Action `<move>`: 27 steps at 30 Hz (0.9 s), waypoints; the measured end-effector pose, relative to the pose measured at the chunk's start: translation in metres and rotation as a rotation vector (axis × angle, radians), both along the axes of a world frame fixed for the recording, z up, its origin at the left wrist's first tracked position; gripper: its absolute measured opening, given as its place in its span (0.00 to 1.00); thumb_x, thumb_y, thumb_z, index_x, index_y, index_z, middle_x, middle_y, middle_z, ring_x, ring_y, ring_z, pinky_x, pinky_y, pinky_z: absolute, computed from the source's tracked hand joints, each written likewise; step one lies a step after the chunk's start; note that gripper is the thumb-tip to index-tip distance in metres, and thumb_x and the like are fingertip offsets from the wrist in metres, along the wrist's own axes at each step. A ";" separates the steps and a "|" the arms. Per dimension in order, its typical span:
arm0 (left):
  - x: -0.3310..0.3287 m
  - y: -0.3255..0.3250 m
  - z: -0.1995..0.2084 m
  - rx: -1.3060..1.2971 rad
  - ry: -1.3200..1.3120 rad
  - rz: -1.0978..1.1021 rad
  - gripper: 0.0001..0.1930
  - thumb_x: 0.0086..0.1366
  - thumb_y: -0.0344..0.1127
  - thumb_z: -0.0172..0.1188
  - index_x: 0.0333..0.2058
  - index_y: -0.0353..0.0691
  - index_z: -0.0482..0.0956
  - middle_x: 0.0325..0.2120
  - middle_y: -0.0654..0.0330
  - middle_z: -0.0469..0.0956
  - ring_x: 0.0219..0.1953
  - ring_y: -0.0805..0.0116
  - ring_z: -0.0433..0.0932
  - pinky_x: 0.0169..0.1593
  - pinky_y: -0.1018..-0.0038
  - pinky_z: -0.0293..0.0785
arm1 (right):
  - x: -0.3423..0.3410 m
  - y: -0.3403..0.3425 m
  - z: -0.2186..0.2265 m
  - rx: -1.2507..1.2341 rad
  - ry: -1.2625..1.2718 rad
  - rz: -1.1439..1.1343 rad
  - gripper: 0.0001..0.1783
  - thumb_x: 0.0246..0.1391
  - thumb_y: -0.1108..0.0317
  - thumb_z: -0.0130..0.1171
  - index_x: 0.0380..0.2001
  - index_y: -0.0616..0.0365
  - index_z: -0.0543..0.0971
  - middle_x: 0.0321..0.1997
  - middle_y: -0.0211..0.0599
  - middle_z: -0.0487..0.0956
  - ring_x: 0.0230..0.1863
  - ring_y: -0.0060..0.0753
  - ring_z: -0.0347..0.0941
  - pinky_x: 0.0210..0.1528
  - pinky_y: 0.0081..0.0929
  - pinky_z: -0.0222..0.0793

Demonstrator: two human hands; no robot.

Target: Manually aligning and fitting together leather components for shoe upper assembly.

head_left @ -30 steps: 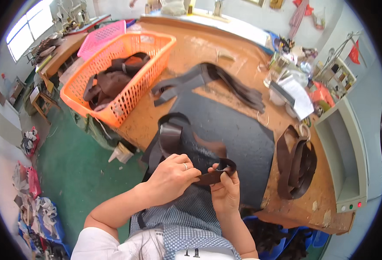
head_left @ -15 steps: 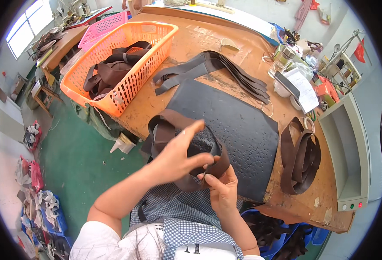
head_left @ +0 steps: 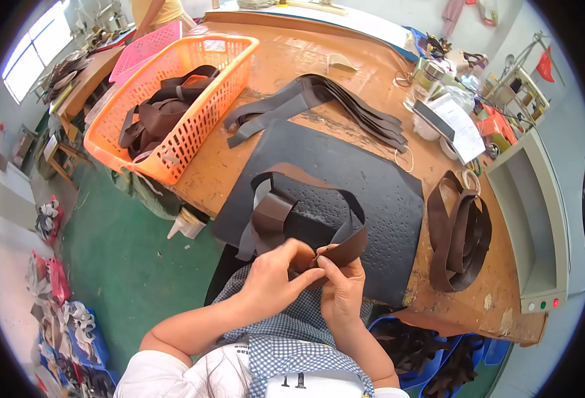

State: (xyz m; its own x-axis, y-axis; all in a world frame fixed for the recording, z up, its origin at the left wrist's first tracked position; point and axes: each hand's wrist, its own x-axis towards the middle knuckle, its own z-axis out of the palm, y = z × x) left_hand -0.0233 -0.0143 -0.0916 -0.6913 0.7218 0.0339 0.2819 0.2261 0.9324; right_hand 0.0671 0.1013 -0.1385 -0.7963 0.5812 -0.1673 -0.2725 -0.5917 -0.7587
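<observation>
A looped dark brown strip [head_left: 351, 245] stands on edge above the near side of the black pitted mat [head_left: 392, 219]. My right hand [head_left: 343, 288] pinches this strip between thumb and fingers at the loop's near end. Close beside it, my left hand [head_left: 274, 275] is closed on the same end, its fingertips meeting the right thumb. Its fingers partly cover the spot where the strip's layers come together. On the left, a wider folded part of the strip hangs down toward the mat's edge.
Beyond the mat lies a bundle of dark strips [head_left: 345, 99]. An orange basket [head_left: 244, 53] with brown strips stands at left, a brown coil [head_left: 439, 232] at right. Jars and papers [head_left: 466, 132] sit far right; a blue bin [head_left: 431, 371] is below. Another person [head_left: 156, 13] stands far left.
My left hand has moved down from the loop's middle to its near end, beside my right hand. The loop now shows more openly over the mat. More of the other person has come into view.
</observation>
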 end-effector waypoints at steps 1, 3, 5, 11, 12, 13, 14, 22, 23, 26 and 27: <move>0.003 -0.001 -0.004 0.019 -0.061 -0.012 0.11 0.62 0.33 0.67 0.36 0.32 0.76 0.29 0.53 0.83 0.31 0.63 0.84 0.34 0.71 0.78 | -0.001 0.001 0.002 0.000 -0.001 0.010 0.17 0.54 0.82 0.60 0.46 0.55 0.77 0.44 0.36 0.81 0.43 0.30 0.77 0.52 0.28 0.73; 0.004 -0.003 -0.004 0.035 -0.032 0.013 0.10 0.62 0.32 0.67 0.34 0.32 0.77 0.27 0.54 0.82 0.29 0.64 0.84 0.33 0.72 0.78 | -0.005 0.004 0.009 -0.133 0.016 -0.093 0.18 0.55 0.80 0.60 0.49 0.53 0.76 0.44 0.36 0.81 0.41 0.29 0.77 0.51 0.28 0.73; 0.003 -0.005 -0.002 0.051 0.000 0.029 0.09 0.62 0.32 0.66 0.32 0.31 0.78 0.25 0.54 0.82 0.27 0.65 0.84 0.32 0.72 0.78 | -0.005 0.013 0.009 -0.131 0.065 -0.104 0.18 0.56 0.77 0.59 0.50 0.53 0.74 0.43 0.35 0.80 0.42 0.29 0.78 0.49 0.29 0.75; 0.002 -0.011 0.000 0.039 0.020 0.005 0.08 0.62 0.31 0.65 0.36 0.30 0.80 0.28 0.53 0.84 0.30 0.66 0.85 0.34 0.73 0.80 | -0.003 0.015 0.012 -0.037 0.064 -0.058 0.13 0.57 0.74 0.61 0.45 0.56 0.74 0.43 0.37 0.80 0.44 0.32 0.79 0.51 0.34 0.77; 0.003 -0.008 0.000 0.059 -0.041 0.002 0.09 0.62 0.30 0.65 0.37 0.30 0.81 0.29 0.53 0.85 0.31 0.68 0.85 0.35 0.75 0.80 | -0.003 0.014 0.012 -0.034 0.064 -0.054 0.13 0.57 0.74 0.61 0.45 0.56 0.74 0.43 0.37 0.80 0.44 0.32 0.79 0.51 0.34 0.77; 0.003 -0.006 -0.001 0.079 -0.102 -0.001 0.10 0.62 0.30 0.66 0.39 0.30 0.82 0.30 0.52 0.85 0.32 0.70 0.85 0.35 0.76 0.80 | -0.002 0.014 0.011 -0.013 0.071 -0.056 0.13 0.57 0.74 0.62 0.44 0.56 0.74 0.43 0.38 0.80 0.44 0.33 0.79 0.51 0.34 0.77; 0.003 -0.006 -0.003 0.082 -0.102 0.004 0.10 0.62 0.30 0.66 0.39 0.30 0.82 0.30 0.52 0.85 0.32 0.70 0.85 0.35 0.76 0.80 | -0.001 0.013 0.011 0.007 0.078 -0.057 0.12 0.56 0.74 0.63 0.44 0.56 0.75 0.42 0.39 0.81 0.44 0.34 0.79 0.51 0.35 0.77; 0.004 -0.005 -0.006 0.080 -0.262 0.041 0.07 0.63 0.27 0.65 0.37 0.27 0.83 0.29 0.56 0.85 0.31 0.76 0.83 0.37 0.78 0.81 | 0.000 0.014 0.011 0.110 0.052 -0.116 0.13 0.55 0.75 0.64 0.43 0.58 0.75 0.40 0.43 0.82 0.43 0.39 0.81 0.49 0.35 0.78; 0.004 -0.004 -0.006 0.079 -0.263 0.039 0.07 0.63 0.27 0.65 0.37 0.27 0.83 0.29 0.56 0.85 0.31 0.76 0.83 0.37 0.78 0.81 | 0.000 0.014 0.011 0.124 0.036 -0.134 0.13 0.55 0.76 0.64 0.43 0.58 0.75 0.40 0.43 0.82 0.43 0.39 0.82 0.48 0.35 0.78; 0.003 -0.006 -0.006 0.083 -0.320 0.034 0.08 0.63 0.27 0.65 0.38 0.27 0.83 0.28 0.57 0.85 0.32 0.76 0.83 0.37 0.78 0.81 | -0.002 0.013 0.014 0.127 0.056 -0.144 0.13 0.55 0.78 0.63 0.43 0.59 0.75 0.39 0.43 0.83 0.42 0.40 0.82 0.49 0.35 0.78; 0.004 -0.007 -0.007 0.092 -0.343 0.030 0.08 0.64 0.27 0.65 0.38 0.27 0.82 0.28 0.57 0.85 0.32 0.76 0.82 0.37 0.78 0.81 | -0.002 0.013 0.013 0.127 0.056 -0.147 0.13 0.55 0.78 0.63 0.43 0.59 0.75 0.39 0.43 0.83 0.42 0.40 0.82 0.49 0.35 0.78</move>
